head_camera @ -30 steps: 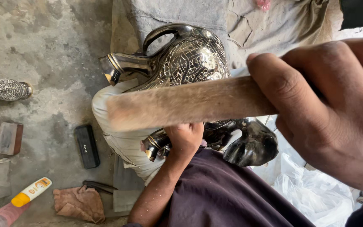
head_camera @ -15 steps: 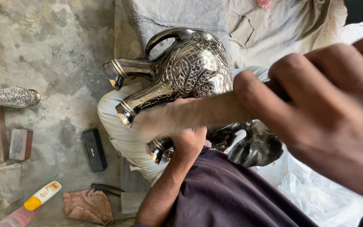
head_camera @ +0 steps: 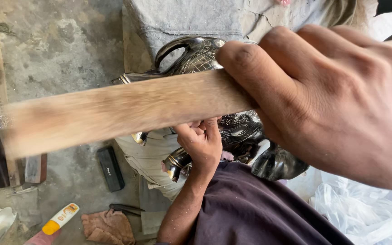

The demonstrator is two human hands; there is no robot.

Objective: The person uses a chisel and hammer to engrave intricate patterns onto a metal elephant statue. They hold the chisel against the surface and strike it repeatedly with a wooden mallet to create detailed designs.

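While the right hand [head_camera: 341, 100] grips a long, pale wooden stick [head_camera: 119, 109] above the engraved dark metal jug [head_camera: 205, 56], the left hand [head_camera: 203, 143] clasps that jug's underside on the person's lap.

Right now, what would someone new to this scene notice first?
The right hand fills the upper right, its grip closed on a blurred wooden handle that stretches left across the picture. Behind it, at centre, the left hand steadies an ornate engraved dark metal jug on the lap.
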